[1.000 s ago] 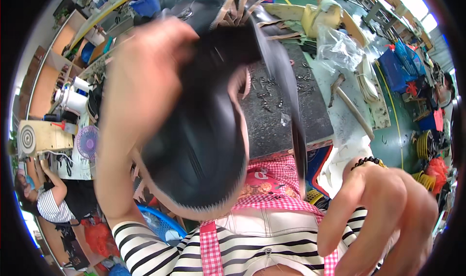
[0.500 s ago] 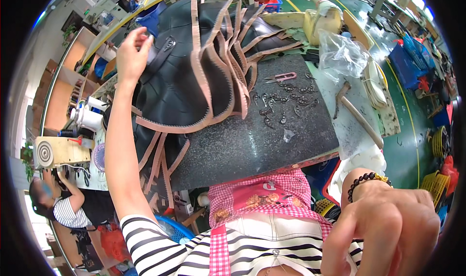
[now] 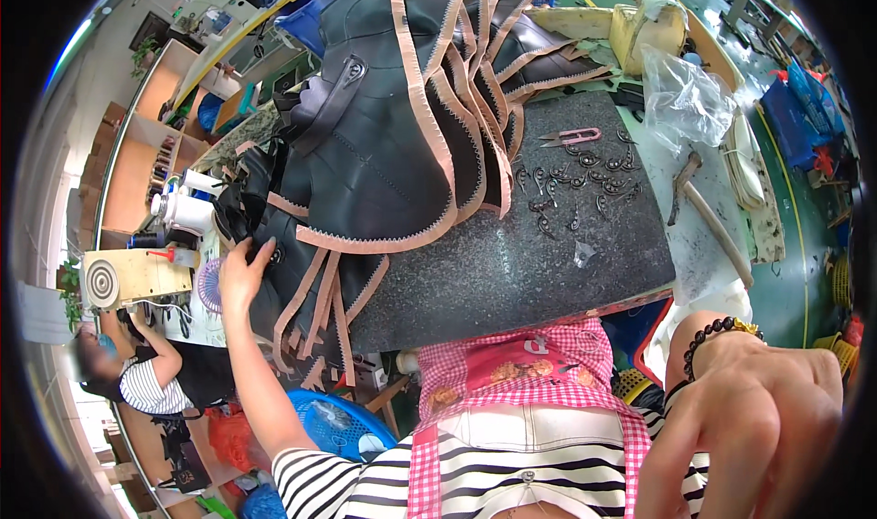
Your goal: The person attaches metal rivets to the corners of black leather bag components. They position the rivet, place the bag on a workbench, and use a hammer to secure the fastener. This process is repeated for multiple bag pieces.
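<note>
My left hand point(image 3: 241, 280) is at the left end of the bench, its fingertips against a pile of black leather pieces point(image 3: 239, 210). Thumb and fingers are apart, with no firm grip visible. Beyond it lies a stack of black leather panels point(image 3: 365, 167) edged with pinkish-tan zigzag-cut strips point(image 3: 384, 244). A black strap with a metal fitting point(image 3: 340, 94) rests on the uppermost panel. Large and close at the lower right is my right hand point(image 3: 758, 418), back of the hand and knuckles showing. Its fingers bend downward and the tips are out of sight.
On the dark work board point(image 3: 475, 286) lie several small metal fittings point(image 3: 575, 185) and pink-handled thread snips point(image 3: 571, 137). A hammer point(image 3: 713, 217) and a clear plastic bag point(image 3: 685, 99) are to the right. A blue basket point(image 3: 338, 428) stands below; another person point(image 3: 151, 382) sits at left.
My left hand has come down from beside the strap to the black pieces at the left. The view has shifted slightly. My right hand stays close at the lower right.
</note>
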{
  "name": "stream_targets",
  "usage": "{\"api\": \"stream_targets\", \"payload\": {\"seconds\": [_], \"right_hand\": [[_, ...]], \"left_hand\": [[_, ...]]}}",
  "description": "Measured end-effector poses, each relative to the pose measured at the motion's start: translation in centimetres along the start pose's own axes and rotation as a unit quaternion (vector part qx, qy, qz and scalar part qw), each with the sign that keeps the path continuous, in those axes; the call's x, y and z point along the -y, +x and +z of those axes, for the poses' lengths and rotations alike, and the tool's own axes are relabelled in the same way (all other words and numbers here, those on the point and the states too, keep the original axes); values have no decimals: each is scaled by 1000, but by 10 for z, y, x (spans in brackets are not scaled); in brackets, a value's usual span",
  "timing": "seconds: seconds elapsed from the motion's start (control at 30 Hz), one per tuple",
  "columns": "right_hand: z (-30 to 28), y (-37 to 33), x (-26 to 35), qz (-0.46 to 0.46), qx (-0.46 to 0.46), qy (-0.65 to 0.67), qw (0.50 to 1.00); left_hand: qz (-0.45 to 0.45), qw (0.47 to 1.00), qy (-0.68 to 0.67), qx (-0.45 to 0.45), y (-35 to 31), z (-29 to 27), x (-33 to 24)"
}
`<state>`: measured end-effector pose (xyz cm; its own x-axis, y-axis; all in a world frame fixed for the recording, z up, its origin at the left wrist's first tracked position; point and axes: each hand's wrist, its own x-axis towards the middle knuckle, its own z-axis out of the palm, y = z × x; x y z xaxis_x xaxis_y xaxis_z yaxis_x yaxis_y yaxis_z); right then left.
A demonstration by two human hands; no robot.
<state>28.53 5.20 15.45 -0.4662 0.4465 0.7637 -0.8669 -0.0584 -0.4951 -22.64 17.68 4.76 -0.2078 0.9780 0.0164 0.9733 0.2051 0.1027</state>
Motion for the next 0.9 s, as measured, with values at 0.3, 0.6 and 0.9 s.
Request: {"api": "stream_targets", "payload": {"seconds": [0.3,0.6,0.9], "right_hand": [[-27,-12,3,72,56,-242,966],[-138,-143,-81,353,-280,-734,508],[-140,-140,-111,302,-177,-811,469]], "left_hand": [[32,991,38,-121,-19,20,-13],[107,879,-177,-430,-83,13,-81],[282,850,-444,14,-154,108,-230]]}}
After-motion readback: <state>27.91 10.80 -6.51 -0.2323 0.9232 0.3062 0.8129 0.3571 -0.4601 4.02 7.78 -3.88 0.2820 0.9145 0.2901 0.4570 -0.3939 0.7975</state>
